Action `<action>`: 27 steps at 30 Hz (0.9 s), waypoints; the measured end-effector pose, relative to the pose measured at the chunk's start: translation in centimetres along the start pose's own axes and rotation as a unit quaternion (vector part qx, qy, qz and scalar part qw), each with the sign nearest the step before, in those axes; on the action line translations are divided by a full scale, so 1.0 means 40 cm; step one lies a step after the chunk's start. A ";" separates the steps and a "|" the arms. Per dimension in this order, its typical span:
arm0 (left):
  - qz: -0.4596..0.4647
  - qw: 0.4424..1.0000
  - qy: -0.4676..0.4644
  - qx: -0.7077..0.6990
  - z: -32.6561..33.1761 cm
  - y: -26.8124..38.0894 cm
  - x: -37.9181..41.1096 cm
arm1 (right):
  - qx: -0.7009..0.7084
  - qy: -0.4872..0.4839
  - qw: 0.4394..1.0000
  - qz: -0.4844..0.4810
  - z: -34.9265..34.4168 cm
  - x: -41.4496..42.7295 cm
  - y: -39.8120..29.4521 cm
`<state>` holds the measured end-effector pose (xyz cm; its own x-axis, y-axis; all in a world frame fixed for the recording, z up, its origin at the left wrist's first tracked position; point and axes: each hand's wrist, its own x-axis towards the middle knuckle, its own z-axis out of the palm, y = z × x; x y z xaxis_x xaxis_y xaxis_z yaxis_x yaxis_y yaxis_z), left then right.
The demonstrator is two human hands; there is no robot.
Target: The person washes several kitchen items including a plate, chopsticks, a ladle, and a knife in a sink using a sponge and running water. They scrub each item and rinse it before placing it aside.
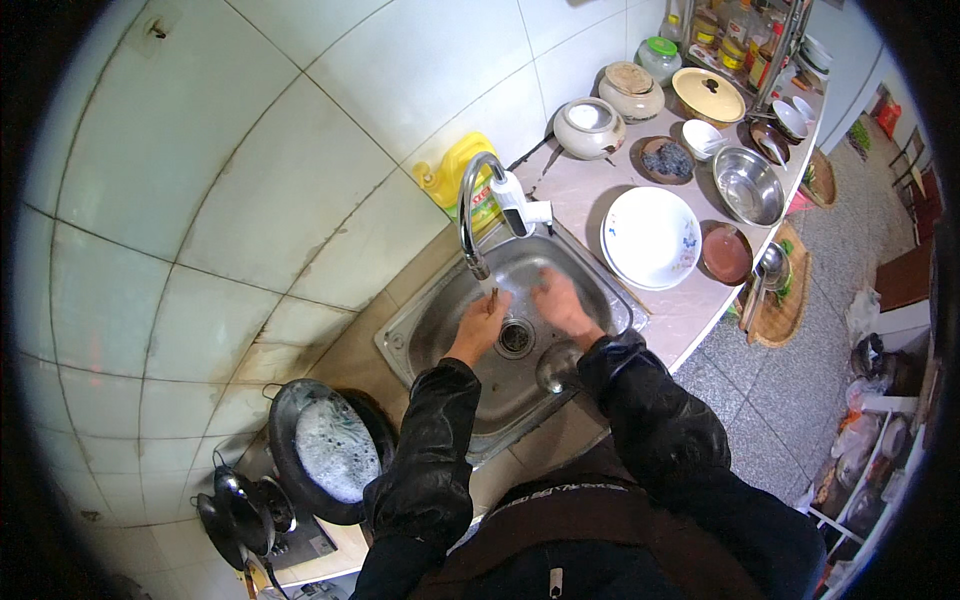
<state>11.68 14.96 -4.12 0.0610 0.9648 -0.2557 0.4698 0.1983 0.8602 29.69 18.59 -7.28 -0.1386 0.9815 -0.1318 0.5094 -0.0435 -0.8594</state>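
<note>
My left hand (480, 324) is over the stainless steel sink (480, 409), under the spout of the curved chrome faucet (466, 217). Its fingers are closed on a thin brown stick-like thing (493, 300), which is partly hidden. To the right, my right hand (561, 301) is raised over the basin, blurred by motion; whether it holds anything cannot be told. Below that hand a round metal ladle or bowl (556, 367) lies in the basin, partly behind my right sleeve. The drain (516, 338) shows between the two hands.
Large white bowls (651, 238) are stacked right of the sink, near a steel basin (748, 186), clay dishes (726, 254) and ceramic jars (589, 128). A yellow jug (450, 169) stands behind the faucet. At left sits a black wok (289, 450) with foamy water.
</note>
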 end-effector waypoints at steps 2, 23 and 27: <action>0.012 0.998 -0.039 0.049 0.013 0.010 0.017 | 0.079 0.183 0.977 -0.076 -0.049 0.053 0.038; 0.009 0.971 0.219 -0.098 -0.159 0.102 -0.292 | 0.353 -0.275 0.886 0.125 -0.168 -0.075 -0.171; 0.035 0.962 0.254 -0.093 -0.148 0.184 -0.292 | 0.468 -0.325 0.820 0.060 -0.167 -0.150 -0.246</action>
<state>9.20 6.17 7.82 -0.3734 0.9275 0.0145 0.3116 0.1107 0.9437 31.19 14.38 5.28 -0.7137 0.6660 -0.2171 -0.2797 -0.5551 -0.7833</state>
